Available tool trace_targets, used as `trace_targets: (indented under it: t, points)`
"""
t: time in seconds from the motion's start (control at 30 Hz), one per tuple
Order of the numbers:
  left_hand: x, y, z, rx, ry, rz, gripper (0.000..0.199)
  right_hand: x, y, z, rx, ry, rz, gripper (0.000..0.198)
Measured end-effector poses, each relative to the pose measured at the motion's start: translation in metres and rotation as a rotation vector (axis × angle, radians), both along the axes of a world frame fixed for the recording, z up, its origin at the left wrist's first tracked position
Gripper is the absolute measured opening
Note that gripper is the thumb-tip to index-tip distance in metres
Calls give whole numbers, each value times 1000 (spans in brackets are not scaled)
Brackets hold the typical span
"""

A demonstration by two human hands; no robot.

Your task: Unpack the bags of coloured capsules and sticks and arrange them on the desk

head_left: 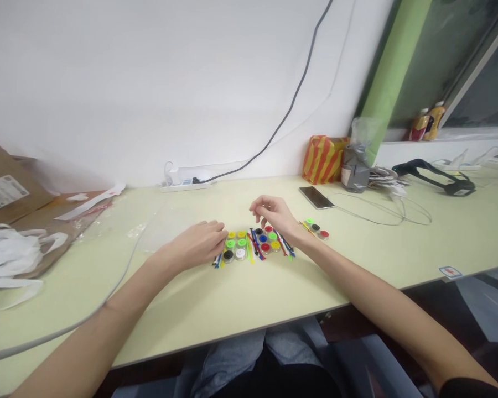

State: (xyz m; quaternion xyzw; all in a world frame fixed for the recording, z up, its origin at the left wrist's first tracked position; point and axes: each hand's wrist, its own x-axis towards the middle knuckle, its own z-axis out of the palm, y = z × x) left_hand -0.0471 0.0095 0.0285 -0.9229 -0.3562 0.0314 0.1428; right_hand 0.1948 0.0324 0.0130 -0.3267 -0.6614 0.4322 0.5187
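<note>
Bare forearms extend; round multicoloured plastic pieces lie between left hand and right hand, whose grips I cannot tell.

The table is pale yellow-green, and its top carries many things. A phone lies flat on it. To the left of the phone and nearer to the front edge, round coloured pieces stand in two groups, with narrow coloured strips beside them; three more such pieces are in front of the phone. Behind the phone stands a striped bag, with a grey package slightly to the right. Farther right of the phone rests a black frame-like device. Far left of it lies brown cardboard.
</note>
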Motion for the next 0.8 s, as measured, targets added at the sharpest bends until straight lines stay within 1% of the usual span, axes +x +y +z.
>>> trace_targets:
  t: [0.2, 0.6, 0.73, 0.8]
  points:
    - [-2, 2, -2, 4, -1, -32, 22, 1, 0, 4, -1, -13, 0, 13]
    - [-5, 9, -9, -93, -195, -62, 26, 4, -2, 5, 38, -42, 8, 13]
    - [-5, 10, -10, -98, -173, -46, 27, 4, 0, 3, 58, -62, -7, 15]
    - [-5, 11, -9, -81, -141, -39, 28, 9, 5, 2, 101, -91, -66, 16]
